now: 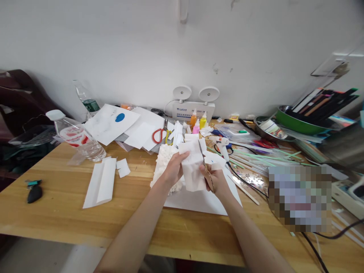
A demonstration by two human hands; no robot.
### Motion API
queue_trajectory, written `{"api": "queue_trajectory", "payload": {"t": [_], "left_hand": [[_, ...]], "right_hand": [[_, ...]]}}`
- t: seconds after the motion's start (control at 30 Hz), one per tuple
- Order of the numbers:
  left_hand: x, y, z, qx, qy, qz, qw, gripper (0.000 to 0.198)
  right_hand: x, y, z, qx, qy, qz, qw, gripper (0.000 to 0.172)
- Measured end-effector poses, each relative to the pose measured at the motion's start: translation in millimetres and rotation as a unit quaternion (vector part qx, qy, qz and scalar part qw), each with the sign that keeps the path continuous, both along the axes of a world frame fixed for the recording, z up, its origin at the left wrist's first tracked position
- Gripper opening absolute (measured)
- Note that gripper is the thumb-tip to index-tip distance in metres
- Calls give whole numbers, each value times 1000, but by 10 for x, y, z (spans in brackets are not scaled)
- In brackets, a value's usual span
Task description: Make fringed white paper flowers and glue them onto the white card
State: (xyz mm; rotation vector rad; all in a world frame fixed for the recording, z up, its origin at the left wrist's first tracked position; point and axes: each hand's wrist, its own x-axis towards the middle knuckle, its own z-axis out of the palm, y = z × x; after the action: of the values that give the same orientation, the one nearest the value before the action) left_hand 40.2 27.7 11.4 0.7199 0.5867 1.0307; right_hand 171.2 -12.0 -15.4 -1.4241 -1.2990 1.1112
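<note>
My left hand (pixel 174 168) is closed on the left edge of a piece of white paper (pixel 192 167) held up over the wooden table (pixel 57 212). In my right hand (pixel 216 179) is a pair of scissors (pixel 205 165), their blades running up along the paper's right edge. Under both hands lie a bumpy white foam sheet (pixel 165 157) and a flat white sheet (pixel 204 201).
A folded white paper (pixel 101 182) and scraps lie to the left, beside a tipped plastic bottle (pixel 76 135) and a black key fob (pixel 34 192). At the back are loose papers, red-handled scissors (pixel 158 135), small paint bottles (pixel 198 122), a glue gun (pixel 223 146), straws and a green bowl (pixel 301 121).
</note>
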Motion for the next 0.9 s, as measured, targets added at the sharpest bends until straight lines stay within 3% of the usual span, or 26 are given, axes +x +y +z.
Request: {"api": "queue_trajectory", "payload": {"t": [0.57, 0.73, 0.9], "left_hand": [[-7, 3, 7, 8, 3, -3, 1000, 26], [-4, -8, 9, 21, -14, -43, 999, 29], [13, -1, 1, 6, -28, -33, 999, 33]], "right_hand": [[14, -20, 38, -7, -51, -2, 999, 42], [7, -22, 25, 0, -37, 0, 999, 42], [3, -16, -1, -13, -10, -6, 1000, 42]]}}
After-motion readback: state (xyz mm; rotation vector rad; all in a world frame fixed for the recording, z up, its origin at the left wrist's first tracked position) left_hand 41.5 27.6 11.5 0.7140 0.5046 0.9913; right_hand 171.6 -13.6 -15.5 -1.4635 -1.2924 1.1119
